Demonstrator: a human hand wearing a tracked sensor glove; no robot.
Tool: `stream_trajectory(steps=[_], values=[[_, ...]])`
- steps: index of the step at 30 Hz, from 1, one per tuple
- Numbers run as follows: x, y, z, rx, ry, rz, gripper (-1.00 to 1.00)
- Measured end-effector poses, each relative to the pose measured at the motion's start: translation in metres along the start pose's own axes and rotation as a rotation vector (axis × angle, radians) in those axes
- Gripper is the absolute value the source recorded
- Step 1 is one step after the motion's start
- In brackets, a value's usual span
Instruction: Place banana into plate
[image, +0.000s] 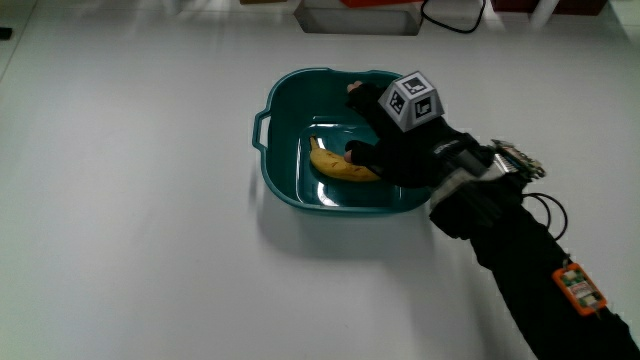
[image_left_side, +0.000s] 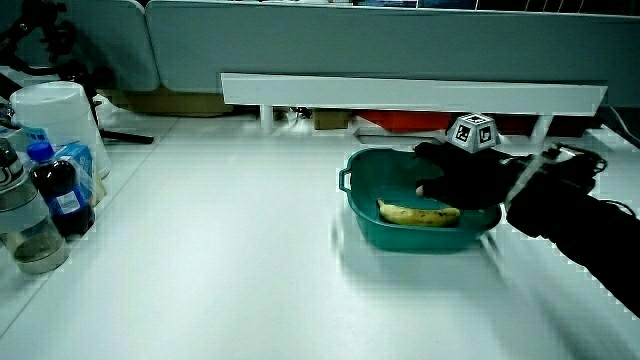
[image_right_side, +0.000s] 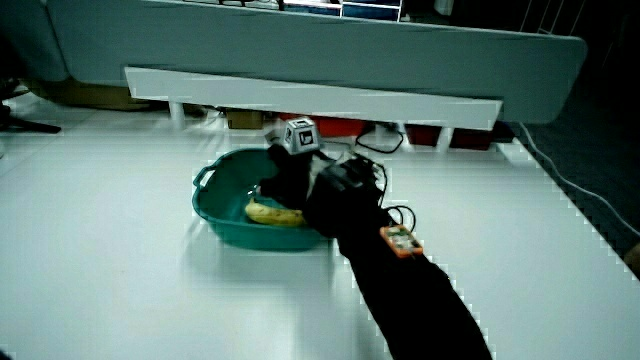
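the banana is yellow with dark specks and a brownish tip, and lies flat on the floor of the plate, curved, its tip end toward the plate's handle. one end is hidden under black gloved fingers. the plate is a deep teal basin with rounded corners, a raised rim and a small loop handle; it stands upright on the white table, as both side views show.

White table, bare surface. Low partition w/ white rail along it. Bottles and white tub grouped at table edge in a side view. Black cable near grey box.
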Motion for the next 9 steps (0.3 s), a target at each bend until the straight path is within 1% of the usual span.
stream_trajectory(steps=[1, 2, 3, 4, 7, 8, 9], values=[[0.003, -0.003, 0.003, 0.021, -0.006, -0.015, -1.00], [0.006, -0.005, 0.003, 0.001, -0.024, -0.022, -1.00], [0.009, -0.009, 0.004, 0.003, -0.006, -0.011, -1.00], [0.010, -0.014, 0.009, 0.015, -0.007, -0.016, -1.00], [0.027, -0.017, 0.000, 0.018, 0.081, 0.043, -1.00], [0.024, -0.033, 0.013, 0.081, -0.026, -0.056, -1.00], [0.029, -0.036, 0.011, 0.071, -0.025, -0.048, -1.00]])
